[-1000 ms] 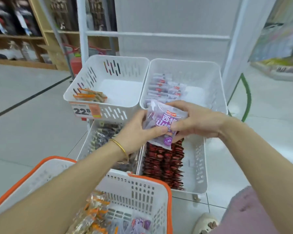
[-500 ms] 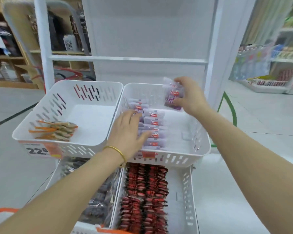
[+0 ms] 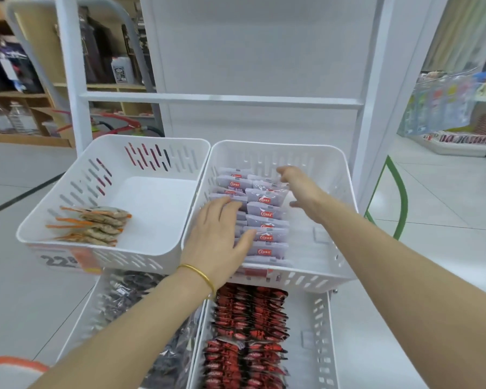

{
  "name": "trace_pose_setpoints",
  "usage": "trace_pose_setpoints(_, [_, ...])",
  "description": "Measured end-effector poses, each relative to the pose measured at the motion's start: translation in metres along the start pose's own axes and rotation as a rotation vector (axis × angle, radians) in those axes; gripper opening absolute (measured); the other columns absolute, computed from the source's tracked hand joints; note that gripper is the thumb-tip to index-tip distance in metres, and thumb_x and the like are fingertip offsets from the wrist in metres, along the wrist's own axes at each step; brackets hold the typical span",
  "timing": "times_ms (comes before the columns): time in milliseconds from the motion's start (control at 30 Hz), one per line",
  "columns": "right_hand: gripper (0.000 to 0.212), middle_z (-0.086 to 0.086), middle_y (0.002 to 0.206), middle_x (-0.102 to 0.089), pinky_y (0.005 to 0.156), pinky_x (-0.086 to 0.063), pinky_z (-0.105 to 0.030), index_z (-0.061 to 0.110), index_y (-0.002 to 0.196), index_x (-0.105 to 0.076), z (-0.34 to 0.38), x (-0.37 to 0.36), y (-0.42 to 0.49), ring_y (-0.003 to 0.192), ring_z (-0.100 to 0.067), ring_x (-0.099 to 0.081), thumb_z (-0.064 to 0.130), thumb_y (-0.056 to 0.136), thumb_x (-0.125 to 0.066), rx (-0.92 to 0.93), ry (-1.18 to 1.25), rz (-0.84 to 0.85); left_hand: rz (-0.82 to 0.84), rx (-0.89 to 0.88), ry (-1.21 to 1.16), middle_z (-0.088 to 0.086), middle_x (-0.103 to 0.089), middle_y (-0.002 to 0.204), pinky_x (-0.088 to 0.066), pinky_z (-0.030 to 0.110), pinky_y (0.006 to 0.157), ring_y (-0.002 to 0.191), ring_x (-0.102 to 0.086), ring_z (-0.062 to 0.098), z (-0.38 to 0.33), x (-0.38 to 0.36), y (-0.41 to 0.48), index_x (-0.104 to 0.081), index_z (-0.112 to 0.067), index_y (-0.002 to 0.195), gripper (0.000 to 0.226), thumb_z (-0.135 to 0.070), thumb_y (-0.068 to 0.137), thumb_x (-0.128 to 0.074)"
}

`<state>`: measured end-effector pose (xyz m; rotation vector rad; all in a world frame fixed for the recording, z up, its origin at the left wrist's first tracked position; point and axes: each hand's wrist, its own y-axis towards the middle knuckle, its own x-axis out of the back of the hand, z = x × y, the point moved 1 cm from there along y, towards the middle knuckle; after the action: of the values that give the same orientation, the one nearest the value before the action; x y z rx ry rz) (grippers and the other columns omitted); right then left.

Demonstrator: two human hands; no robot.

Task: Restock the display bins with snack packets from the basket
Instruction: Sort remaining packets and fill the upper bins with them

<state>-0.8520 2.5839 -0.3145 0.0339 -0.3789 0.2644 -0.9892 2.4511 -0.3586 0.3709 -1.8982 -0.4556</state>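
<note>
Two rows of pale purple snack packets (image 3: 267,217) stand in the upper right white display bin (image 3: 344,175). My left hand (image 3: 219,234) rests flat on the left row near the bin's front, fingers straight. My right hand (image 3: 300,189) reaches deep into the same bin, with its fingertips at the back end of the right row and its thumb spread; I see no packet in it. Only the orange rim of the basket (image 3: 11,363) shows, at the bottom left corner.
The upper left bin (image 3: 141,256) holds a few orange-striped packets (image 3: 96,226) at its front left. Below, one bin holds dark packets (image 3: 129,293) and another red packets (image 3: 247,332). A white shelf frame (image 3: 219,98) stands behind; tiled floor lies on both sides.
My right hand carried a purple packet from the front to the back of the upper right bin and no longer holds it. My left hand moved onto the left row.
</note>
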Motion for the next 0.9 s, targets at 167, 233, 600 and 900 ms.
trace_pose_setpoints(167, [0.044, -0.008, 0.123, -0.054, 0.097, -0.036, -0.021, 0.004, 0.124, -0.052, 0.023, -0.012, -0.074, 0.112, -0.019, -0.052, 0.003, 0.082, -0.04, 0.481, -0.059, -0.258, -0.138, -0.011, -0.147, 0.008, -0.049, 0.13, -0.013, 0.009, 0.104, 0.123, -0.036, 0.017, -0.004, 0.039, -0.052, -0.053, -0.009, 0.123, 0.046, -0.036, 0.087, -0.04])
trace_pose_setpoints(233, [0.046, -0.006, 0.115, -0.054, 0.093, -0.04, -0.02, 0.003, 0.119, -0.053, 0.023, -0.036, -0.117, 0.103, -0.018, -0.055, -0.002, 0.075, -0.038, 0.639, -0.115, -0.169, -0.063, 0.038, -0.176, 0.009, -0.049, 0.129, -0.017, 0.014, 0.106, 0.123, -0.038, 0.02, 0.008, 0.049, -0.101, -0.054, -0.009, 0.119, 0.043, -0.033, 0.085, -0.042])
trace_pose_setpoints(600, [0.042, -0.011, 0.128, -0.05, 0.087, -0.032, -0.014, 0.006, 0.128, -0.052, -0.149, -0.194, -0.272, 0.115, -0.019, -0.048, -0.005, 0.089, -0.046, 0.244, -0.575, 0.755, 0.496, 0.322, -0.045, 0.012, -0.056, 0.121, -0.03, 0.03, 0.103, 0.121, -0.048, 0.027, 0.068, 0.07, -0.323, -0.064, -0.009, 0.108, 0.039, -0.033, 0.081, -0.05])
trace_pose_setpoints(900, [0.08, -0.008, 0.151, -0.027, 0.106, -0.036, -0.038, 0.028, 0.146, -0.028, -0.255, -0.265, -0.275, 0.133, -0.029, -0.036, 0.004, 0.081, -0.066, 0.035, -1.006, 0.897, 0.471, 0.381, -0.126, 0.001, -0.04, 0.136, -0.016, 0.014, 0.1, 0.131, -0.03, 0.015, 0.073, 0.052, -0.356, -0.056, -0.017, 0.119, 0.027, -0.018, 0.092, -0.054])
